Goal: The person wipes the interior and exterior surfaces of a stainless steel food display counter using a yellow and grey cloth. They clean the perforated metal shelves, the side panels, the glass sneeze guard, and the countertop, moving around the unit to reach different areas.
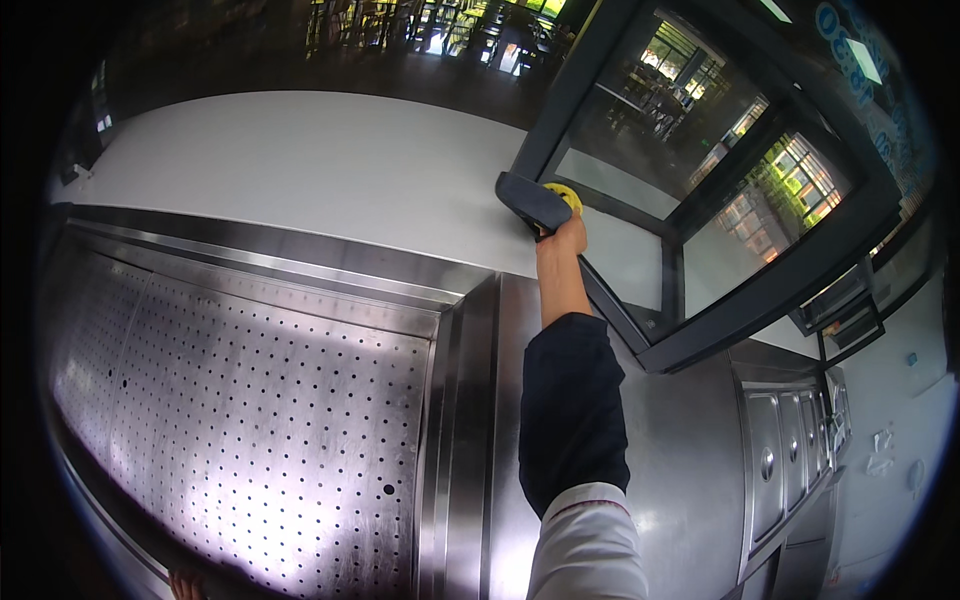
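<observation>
My right hand (566,234) reaches up and forward, closed round a dark grey and yellow handheld tool (534,202) whose exact kind I cannot tell. The tool is at the lower left edge of a dark-framed glass window sash (645,352), over a white ledge (315,161). A dark sleeve cover lies over the white sleeve on this arm. At the bottom left, only the fingers of my left hand (186,585) show, by the front edge of a steel counter; whether they grip it is unclear.
A perforated stainless-steel tray (285,420) fills the left of the counter. Plain steel worktop (667,450) lies right of my arm, with lidded steel food pans (766,465) farther right. Beyond the ledge are a dark floor and chairs (450,26).
</observation>
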